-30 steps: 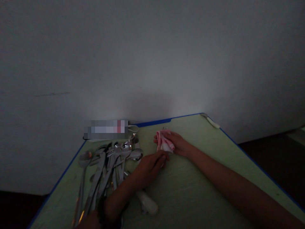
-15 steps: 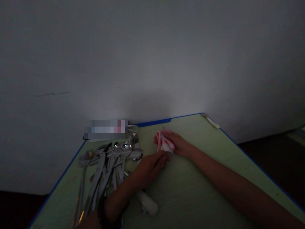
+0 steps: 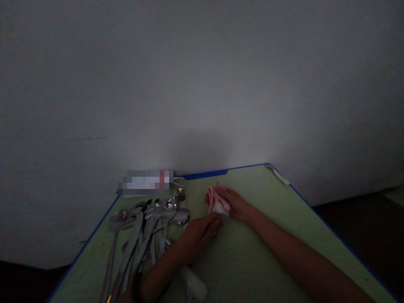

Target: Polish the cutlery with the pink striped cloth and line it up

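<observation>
My right hand (image 3: 235,204) is closed around a folded pink and white cloth (image 3: 218,199), which is wrapped about a fork. Only the fork's tines (image 3: 218,183) stick out beyond the far edge of the cloth. Just below, my left hand (image 3: 200,235) is closed with its fingers pinched at the near end of the cloth, where the fork's handle would be. That handle is hidden by the fingers. Left of my left hand lies a heap of metal spoons, forks and knives (image 3: 151,229), partly covered by my forearm.
A fork with a white handle (image 3: 280,176) lies at the table's far right corner. Beneath my left forearm shows a thick white handle (image 3: 194,283). A blurred-out box (image 3: 145,183) stands against the wall (image 3: 202,84). The green table (image 3: 259,185) has a blue edge.
The view has tilted up, so the table and hands sit lower in the picture. Both hands keep their hold on the cloth and fork, with only slight shifts.
</observation>
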`<state>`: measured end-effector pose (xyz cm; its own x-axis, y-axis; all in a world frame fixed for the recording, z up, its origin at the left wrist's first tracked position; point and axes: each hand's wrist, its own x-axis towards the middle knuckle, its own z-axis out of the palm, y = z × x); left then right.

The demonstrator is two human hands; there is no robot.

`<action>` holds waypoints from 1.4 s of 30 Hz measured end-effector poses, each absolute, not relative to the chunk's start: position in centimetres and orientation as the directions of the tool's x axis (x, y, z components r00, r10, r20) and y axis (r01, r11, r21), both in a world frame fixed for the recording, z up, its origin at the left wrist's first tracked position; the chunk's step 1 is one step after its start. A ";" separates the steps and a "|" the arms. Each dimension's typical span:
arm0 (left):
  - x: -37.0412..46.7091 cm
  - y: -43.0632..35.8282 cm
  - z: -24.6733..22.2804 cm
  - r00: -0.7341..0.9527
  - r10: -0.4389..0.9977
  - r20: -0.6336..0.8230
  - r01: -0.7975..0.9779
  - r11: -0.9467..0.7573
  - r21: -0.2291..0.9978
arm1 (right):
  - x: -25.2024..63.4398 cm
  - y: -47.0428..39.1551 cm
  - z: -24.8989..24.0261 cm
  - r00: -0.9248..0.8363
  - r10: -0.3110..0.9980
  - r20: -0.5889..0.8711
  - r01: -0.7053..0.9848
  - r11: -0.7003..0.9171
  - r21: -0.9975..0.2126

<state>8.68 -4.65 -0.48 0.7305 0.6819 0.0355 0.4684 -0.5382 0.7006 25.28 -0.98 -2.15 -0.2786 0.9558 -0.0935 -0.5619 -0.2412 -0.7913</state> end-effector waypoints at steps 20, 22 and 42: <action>8.7 -4.8 -0.1 0.709 0.705 0.020 0.454 -0.478 0.752 | 25.5 -0.6 -2.7 -0.325 0.942 -0.079 -0.589 -0.267 -0.763; 8.8 -4.7 -0.2 0.703 0.711 0.008 0.457 -0.461 0.761 | 25.4 -0.6 -2.8 -0.307 0.949 -0.065 -0.576 -0.240 -0.782; 8.8 -4.6 -0.1 0.718 0.696 0.009 0.446 -0.469 0.762 | 25.4 -0.7 -2.5 -0.346 0.936 -0.072 -0.576 -0.273 -0.770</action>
<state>8.84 -4.58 -0.15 0.7180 0.6960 0.0089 0.4456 -0.4694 0.7623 25.42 -0.71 -2.47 -0.3458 0.9355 -0.0723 -0.5763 -0.2726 -0.7704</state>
